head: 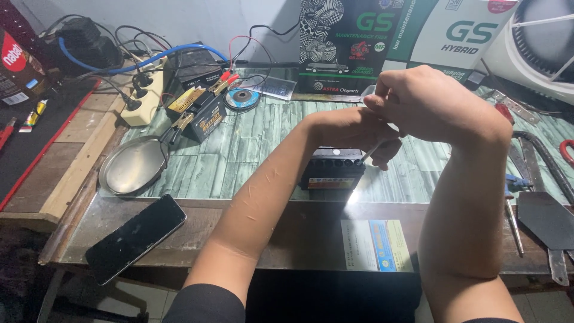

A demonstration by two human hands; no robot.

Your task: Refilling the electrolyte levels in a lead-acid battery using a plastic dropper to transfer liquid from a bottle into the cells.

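A glass-topped bench (251, 149) with a green wood-grain pattern under the glass fills the frame, its near edge brown and reflective. Along the upper edge stand printed cartons (382, 42) against a pale wall, and a white fan (538, 48) sits in the upper right corner. In the upper left, a tangle of cables and a cream power strip (146, 93) lie beside a second small battery (200, 107) with clamps on it. A round metal dish (133, 165) rests at left of centre, a dark phone (136, 237) lies at lower left, and loose metal tools (541, 197) spread along the right edge. A printed card (375, 245) lies at lower centre.

Both forearms rise from the bottom edge and meet above the middle of the frame. The right hand (436, 107) is uppermost, fingers curled shut over the top end of a thin metal tool (372, 151). The left hand (365, 134) sits under it, closed around the same tool lower down.

The tool runs slantwise, its long axis from upper right down to lower left, with its tip at the top right corner of a small black battery (332, 168). That battery stands upright at the centre of the frame, its long side running left to right and its label facing the viewer.
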